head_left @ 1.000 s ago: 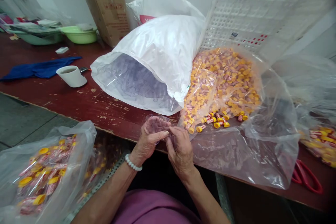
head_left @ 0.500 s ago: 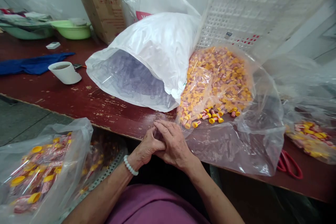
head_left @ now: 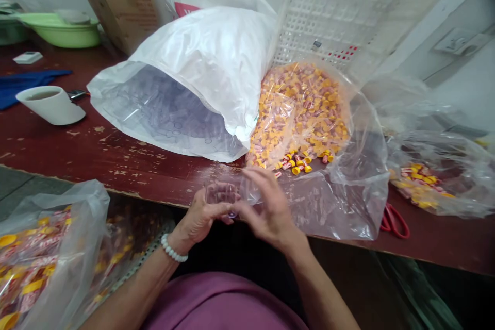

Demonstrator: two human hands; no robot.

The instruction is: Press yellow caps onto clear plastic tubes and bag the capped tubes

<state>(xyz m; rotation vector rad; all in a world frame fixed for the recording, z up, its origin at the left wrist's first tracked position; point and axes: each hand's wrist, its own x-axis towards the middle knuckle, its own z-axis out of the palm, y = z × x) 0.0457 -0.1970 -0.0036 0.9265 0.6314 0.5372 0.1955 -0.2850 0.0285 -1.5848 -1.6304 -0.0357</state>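
My left hand (head_left: 201,216) is closed around a small clear plastic container (head_left: 221,193) at the table's near edge. My right hand (head_left: 266,206) hovers beside it with fingers spread, blurred by motion, touching or just off the container's right side. Just beyond my hands lies a clear bag of small yellow-capped red-and-white pieces (head_left: 301,113), with a few spilled at its mouth (head_left: 297,165). To its left lies a large white sack (head_left: 185,82), its open mouth showing clear plastic containers inside.
A white cup (head_left: 48,104) and blue cloth (head_left: 23,85) lie at the left. A white crate (head_left: 348,5) leans behind the bags. Red scissors (head_left: 394,219) and another filled bag (head_left: 433,180) sit on the right. A filled bag (head_left: 38,258) hangs at lower left, below the table edge.
My right hand has lifted off my left hand and opened, uncovering the clear container. The view has swung to the right.
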